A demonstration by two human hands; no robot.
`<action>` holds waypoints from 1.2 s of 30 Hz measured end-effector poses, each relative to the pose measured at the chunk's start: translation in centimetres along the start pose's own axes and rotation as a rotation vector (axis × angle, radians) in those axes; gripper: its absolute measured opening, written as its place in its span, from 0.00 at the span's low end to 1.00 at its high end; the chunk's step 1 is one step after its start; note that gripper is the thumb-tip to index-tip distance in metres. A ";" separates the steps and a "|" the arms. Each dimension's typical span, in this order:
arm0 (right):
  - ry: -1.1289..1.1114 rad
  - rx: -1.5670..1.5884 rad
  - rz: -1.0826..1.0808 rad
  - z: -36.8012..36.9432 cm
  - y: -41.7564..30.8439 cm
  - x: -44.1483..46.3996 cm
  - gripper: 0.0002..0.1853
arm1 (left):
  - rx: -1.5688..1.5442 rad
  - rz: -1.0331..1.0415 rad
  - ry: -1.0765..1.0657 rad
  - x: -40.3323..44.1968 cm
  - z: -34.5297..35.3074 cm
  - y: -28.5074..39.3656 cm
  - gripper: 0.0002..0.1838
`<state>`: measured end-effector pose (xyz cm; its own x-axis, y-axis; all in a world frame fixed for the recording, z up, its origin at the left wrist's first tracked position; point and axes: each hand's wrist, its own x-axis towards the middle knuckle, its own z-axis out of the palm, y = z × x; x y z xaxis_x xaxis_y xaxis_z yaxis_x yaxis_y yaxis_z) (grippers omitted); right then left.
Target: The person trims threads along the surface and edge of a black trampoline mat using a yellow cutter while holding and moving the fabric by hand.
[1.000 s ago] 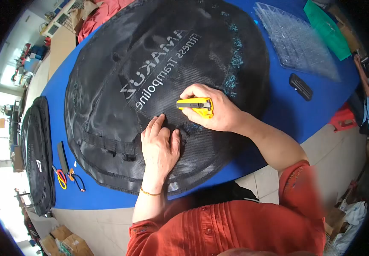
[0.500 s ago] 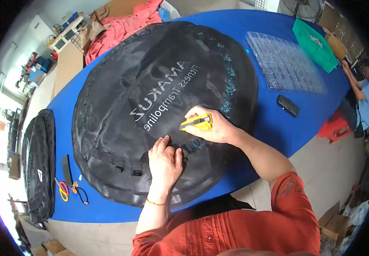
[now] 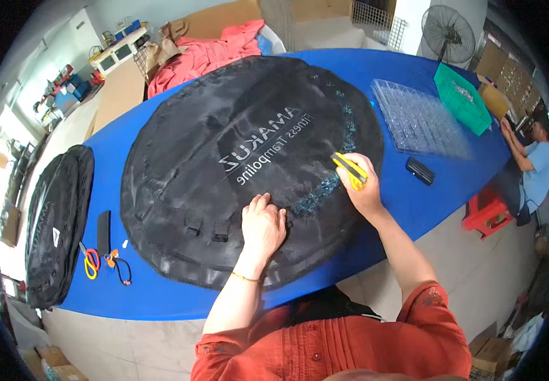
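Observation:
A large round black trampoline mat (image 3: 192, 146) lies across the blue table, its white "Fitness Trampoline" lettering mirrored. My right hand (image 3: 366, 193) is closed around a yellow utility knife (image 3: 349, 170), over the right part of the mat. Beneath and beside that hand, scattered blue-green thread bits (image 3: 317, 195) form a curved band along the mat. My left hand (image 3: 263, 228) rests on the near part of the mat, fingers stretched out and holding nothing. Left of it, two small black webbing loops (image 3: 221, 231) sit on the mat.
Scissors (image 3: 90, 261) and a dark flat strip (image 3: 103, 232) lie to the left, near a folded black mat (image 3: 59, 228). On the right are a clear compartment tray (image 3: 417, 119), a green bin (image 3: 462, 98) and a black case (image 3: 420, 171). Another person (image 3: 538, 165) works beyond.
My right hand has moved right with the utility knife, uncovering more thread bits. My left hand stays on the mat. The camera view has shifted, showing more of the room's far side.

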<state>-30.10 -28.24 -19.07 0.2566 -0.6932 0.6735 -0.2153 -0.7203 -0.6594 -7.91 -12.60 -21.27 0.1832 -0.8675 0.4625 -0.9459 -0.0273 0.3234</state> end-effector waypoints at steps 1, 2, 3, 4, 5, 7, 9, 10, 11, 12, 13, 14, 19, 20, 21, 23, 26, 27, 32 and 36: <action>0.050 -0.081 -0.070 -0.5 0.4 -0.4 0.17 | 0.004 0.006 0.020 0.0 0.1 0.0 0.13; 0.060 -0.140 -0.078 -1.2 0.7 -1.0 0.18 | -0.005 0.007 0.029 0.0 0.1 0.0 0.13; 0.057 -0.162 -0.071 -1.6 1.0 -1.5 0.19 | -0.012 0.008 0.037 0.0 0.1 0.0 0.13; 0.054 -0.183 -0.063 -2.0 1.2 -1.9 0.19 | 0.002 0.007 0.041 0.0 0.3 -0.2 0.13; 0.037 -0.221 -0.059 -2.2 1.4 -2.3 0.20 | 0.004 0.007 0.043 0.0 0.5 -0.3 0.13; 0.045 -0.240 -0.053 -1.7 2.0 -2.4 0.21 | 0.011 0.013 0.059 0.1 0.5 -0.3 0.14; 0.039 -0.278 -0.020 -1.3 2.3 -2.5 0.22 | 0.015 0.011 0.064 0.1 0.5 -0.2 0.14; 0.036 -0.272 -0.031 -1.2 2.4 -2.6 0.22 | 0.011 0.005 0.058 0.1 0.6 -0.2 0.14; 0.025 -0.296 -0.035 -1.1 2.4 -2.6 0.22 | 0.016 0.017 0.084 0.0 1.0 -0.5 0.14; 0.016 -0.318 -0.039 -1.0 2.5 -2.7 0.22 | 0.014 0.015 0.090 0.0 1.0 -0.4 0.14; 0.006 -0.305 -0.024 -1.0 2.5 -2.7 0.22 | 0.014 0.014 0.096 0.0 0.9 -0.4 0.14; 0.010 -0.306 -0.040 -1.0 2.5 -2.7 0.22 | 0.003 0.014 0.098 0.0 0.9 -0.3 0.14; 0.059 -0.254 -0.074 -1.2 2.8 -2.8 0.24 | 0.022 0.015 0.097 0.1 1.2 -0.6 0.15; 0.069 -0.241 -0.062 -1.2 2.8 -2.8 0.24 | 0.020 0.015 0.091 0.0 1.2 -0.6 0.15; 0.080 -0.227 -0.050 -1.2 3.0 -2.8 0.24 | 0.017 0.019 0.095 0.0 1.1 -0.6 0.15; 0.080 -0.208 -0.019 -1.2 3.5 -2.8 0.23 | 0.022 0.027 0.102 0.1 1.1 -0.6 0.15; 0.062 -0.196 0.049 -1.3 4.3 -2.8 0.23 | 0.022 0.039 0.112 0.0 1.2 -0.6 0.16; 0.058 -0.190 0.057 -1.3 4.2 -2.8 0.23 | 0.022 0.033 0.095 0.0 1.1 -0.6 0.16; 0.075 -0.112 0.093 -1.4 3.8 -2.8 0.21 | 0.016 -0.002 0.050 0.0 0.6 -0.3 0.17; 0.094 -0.042 0.152 -1.3 4.3 -2.7 0.20 | 0.028 0.012 0.075 0.0 0.8 -0.4 0.17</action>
<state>-32.98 -29.44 -23.28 0.1288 -0.7922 0.5965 -0.2847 -0.6057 -0.7430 -7.74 -12.96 -22.05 0.1901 -0.8284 0.5270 -0.9552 -0.0320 0.2943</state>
